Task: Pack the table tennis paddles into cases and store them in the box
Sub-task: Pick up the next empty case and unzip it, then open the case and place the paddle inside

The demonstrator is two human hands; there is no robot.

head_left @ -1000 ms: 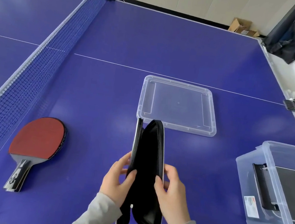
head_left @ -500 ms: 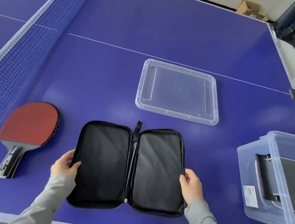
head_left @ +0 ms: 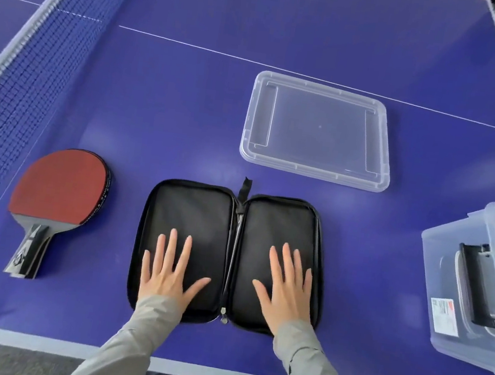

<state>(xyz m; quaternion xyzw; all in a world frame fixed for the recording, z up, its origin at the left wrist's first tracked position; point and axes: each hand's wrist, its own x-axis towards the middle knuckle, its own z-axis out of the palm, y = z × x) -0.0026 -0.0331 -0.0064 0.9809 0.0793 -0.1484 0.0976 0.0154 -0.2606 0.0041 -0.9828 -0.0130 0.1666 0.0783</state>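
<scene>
Fingers [head_left: 172, 242] of both hands are lying spread, gripping nothing, pressing the open case [head_left: 228, 256] flat on the surface [head_left: 188, 102]. Paddle [head_left: 58, 192] is waiting just left; loading it probably comes next.

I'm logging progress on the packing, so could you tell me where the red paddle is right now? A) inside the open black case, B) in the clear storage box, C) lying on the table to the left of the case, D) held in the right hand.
C: the red paddle lies flat on the table, left of the open case, which holds only the left hand and right hand pressed flat on it.
</scene>
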